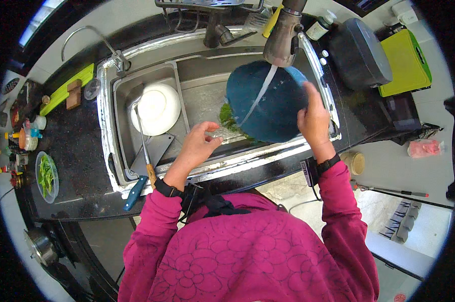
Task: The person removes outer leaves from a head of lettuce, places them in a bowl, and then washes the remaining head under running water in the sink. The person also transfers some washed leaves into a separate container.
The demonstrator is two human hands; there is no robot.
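My right hand [315, 119] grips the right rim of a blue basin [276, 113] held over the sink [204, 100]. From the faucet head [282, 41] a stream of water [261, 92] runs down across the basin. Leafy greens [228, 117] show past the basin's left edge; the rest of them is hidden by it. Over the sink's front part, my left hand [198, 146] holds nothing, thumb and fingers apart, just left of the greens. White dishes [159, 107], a cleaver-like blade [155, 151] and a long wooden-handled utensil [142, 132] lie in the left compartment.
A blue knife handle [135, 192] juts over the counter's front edge. On the left counter stands a clear container of greens [46, 177]. A slim curved tap [114, 56] rises behind the left compartment. To the right are a dark appliance [359, 53] and a green cutting board [406, 62].
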